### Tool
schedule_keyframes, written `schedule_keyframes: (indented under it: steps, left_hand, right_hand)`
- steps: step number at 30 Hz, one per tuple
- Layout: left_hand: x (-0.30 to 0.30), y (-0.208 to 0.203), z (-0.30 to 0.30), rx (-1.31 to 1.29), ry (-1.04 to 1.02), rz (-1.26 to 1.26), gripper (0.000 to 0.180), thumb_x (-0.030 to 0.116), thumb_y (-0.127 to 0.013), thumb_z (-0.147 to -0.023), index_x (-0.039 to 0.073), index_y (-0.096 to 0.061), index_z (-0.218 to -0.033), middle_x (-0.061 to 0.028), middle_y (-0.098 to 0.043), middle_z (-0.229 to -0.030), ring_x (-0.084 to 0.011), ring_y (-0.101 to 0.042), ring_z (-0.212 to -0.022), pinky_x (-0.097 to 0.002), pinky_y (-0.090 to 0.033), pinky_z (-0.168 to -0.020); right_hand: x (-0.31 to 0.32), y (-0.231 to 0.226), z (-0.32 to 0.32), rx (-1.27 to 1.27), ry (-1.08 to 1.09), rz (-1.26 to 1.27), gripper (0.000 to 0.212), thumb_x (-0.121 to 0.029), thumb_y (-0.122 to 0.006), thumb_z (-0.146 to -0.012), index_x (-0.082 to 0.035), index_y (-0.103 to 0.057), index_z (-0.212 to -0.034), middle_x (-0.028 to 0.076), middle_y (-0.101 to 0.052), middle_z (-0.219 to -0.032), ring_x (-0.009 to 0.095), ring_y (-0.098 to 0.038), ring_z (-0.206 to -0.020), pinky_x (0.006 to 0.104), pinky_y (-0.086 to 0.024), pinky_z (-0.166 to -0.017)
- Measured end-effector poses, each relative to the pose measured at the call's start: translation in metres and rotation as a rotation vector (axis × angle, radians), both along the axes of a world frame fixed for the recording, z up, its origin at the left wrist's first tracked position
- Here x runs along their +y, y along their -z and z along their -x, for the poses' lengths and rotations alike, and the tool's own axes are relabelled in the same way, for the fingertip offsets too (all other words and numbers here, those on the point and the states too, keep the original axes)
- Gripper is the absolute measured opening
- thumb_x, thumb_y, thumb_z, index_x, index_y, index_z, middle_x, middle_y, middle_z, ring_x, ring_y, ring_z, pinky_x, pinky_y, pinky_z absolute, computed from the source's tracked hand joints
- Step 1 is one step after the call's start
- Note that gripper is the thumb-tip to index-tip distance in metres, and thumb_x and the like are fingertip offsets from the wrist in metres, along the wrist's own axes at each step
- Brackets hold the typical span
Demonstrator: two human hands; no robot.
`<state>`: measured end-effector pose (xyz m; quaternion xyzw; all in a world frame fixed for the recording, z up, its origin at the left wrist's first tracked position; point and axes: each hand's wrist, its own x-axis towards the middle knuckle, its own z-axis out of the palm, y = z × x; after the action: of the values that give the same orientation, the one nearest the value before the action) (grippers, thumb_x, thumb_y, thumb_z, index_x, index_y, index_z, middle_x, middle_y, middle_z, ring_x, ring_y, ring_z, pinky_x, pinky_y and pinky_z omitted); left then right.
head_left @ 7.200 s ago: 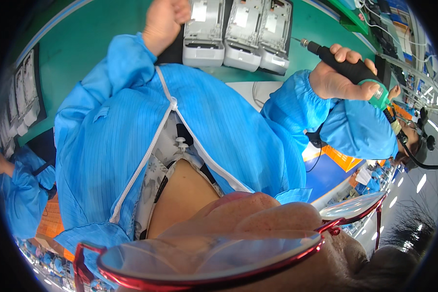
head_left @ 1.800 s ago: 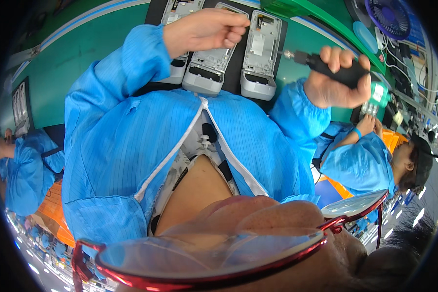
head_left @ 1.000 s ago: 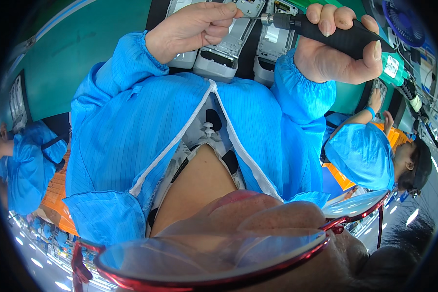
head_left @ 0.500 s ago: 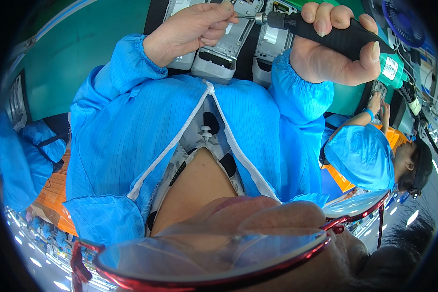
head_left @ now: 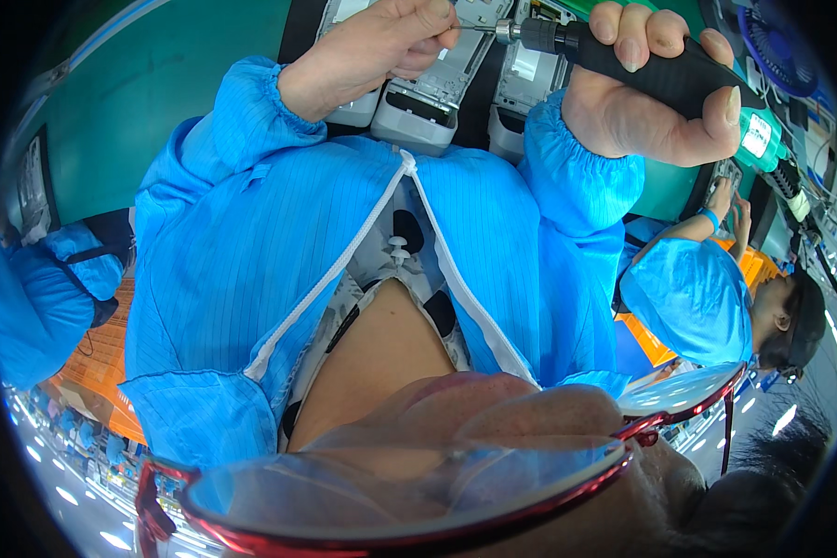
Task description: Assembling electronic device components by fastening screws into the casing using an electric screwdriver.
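Observation:
My right hand [head_left: 656, 93] is wrapped round an electric screwdriver [head_left: 614, 58] with a black body and a green rear end. The tool lies nearly level, its thin bit pointing left. At the bit's tip my left hand [head_left: 381, 46] is closed in a pinch of thumb and fingers; whatever is between them is too small to make out. Beneath the hands lies an opened white device housing [head_left: 442, 79] with a grey inner frame. A second similar housing [head_left: 530, 79] lies to its right, and a third housing [head_left: 353, 113] is partly hidden under my left hand.
A green mat [head_left: 158, 121] covers the bench. At the far right stand a blue fan [head_left: 777, 51] and cables. A co-worker in a blue smock [head_left: 693, 298] works on the right; another blue sleeve [head_left: 74, 270] shows on the left, near an orange crate [head_left: 98, 363].
Both hands and the screwdriver have shifted slightly, the right hand a little to the right and the left hand slightly up. The left pinch stays at the bit's tip.

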<state>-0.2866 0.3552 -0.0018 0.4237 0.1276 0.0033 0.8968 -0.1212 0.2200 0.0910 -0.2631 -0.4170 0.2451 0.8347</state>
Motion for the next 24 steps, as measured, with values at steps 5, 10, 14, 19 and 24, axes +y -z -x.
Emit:
schedule_keyframes:
  steps: [5,10,14,19,24]
  left_hand:
    - [0.002,0.006,0.002,-0.007,0.019,0.032,0.044,0.044,-0.05,-0.109,0.005,-0.061,-0.093,0.0061,-0.038,-0.068,-0.0053,-0.029,-0.059,-0.0226,-0.027,-0.055]
    - [0.005,0.007,0.003,-0.035,-0.005,-0.084,0.042,0.044,-0.055,-0.107,0.005,-0.065,-0.096,0.0055,-0.048,-0.071,-0.0048,-0.037,-0.063,-0.0216,-0.033,-0.059]
    - [0.002,0.004,-0.001,0.015,-0.087,-0.337,0.038,0.04,-0.057,-0.108,0.006,-0.068,-0.095,0.0061,-0.05,-0.071,-0.004,-0.04,-0.065,-0.0217,-0.033,-0.059]
    - [0.002,0.004,-0.006,0.122,-0.105,-0.446,0.034,0.035,-0.06,-0.107,0.006,-0.071,-0.093,0.0075,-0.05,-0.072,-0.0019,-0.041,-0.068,-0.0212,-0.033,-0.059]
    - [0.004,0.003,-0.013,0.091,-0.139,0.018,0.035,0.03,-0.046,-0.112,-0.001,-0.059,-0.121,0.0049,-0.048,-0.081,-0.0087,-0.042,-0.068,-0.0222,-0.037,-0.063]
  right_hand:
    - [0.0,-0.003,-0.003,0.045,-0.024,0.082,0.041,-0.044,-0.057,-0.101,-0.012,-0.054,-0.127,0.004,-0.047,-0.083,0.018,-0.048,-0.068,0.0387,-0.044,-0.07]
    - [0.005,0.0,-0.004,0.022,-0.063,0.024,0.041,-0.044,-0.056,-0.101,-0.012,-0.054,-0.127,0.005,-0.048,-0.083,0.018,-0.049,-0.068,0.0387,-0.044,-0.069]
    - [0.02,0.017,0.012,0.436,-0.193,-0.233,0.043,-0.046,-0.056,-0.1,-0.012,-0.054,-0.127,0.006,-0.051,-0.084,0.019,-0.051,-0.067,0.0393,-0.045,-0.069]
    - [0.004,0.001,-0.007,-0.008,0.0,0.123,0.045,-0.046,-0.055,-0.1,-0.012,-0.055,-0.128,0.007,-0.055,-0.085,0.019,-0.053,-0.066,0.0396,-0.045,-0.068]
    - [-0.031,0.018,-0.047,-0.064,0.029,0.107,0.042,-0.047,-0.057,-0.094,-0.014,-0.065,-0.12,0.01,-0.062,-0.083,0.021,-0.056,-0.065,0.0421,-0.045,-0.065]
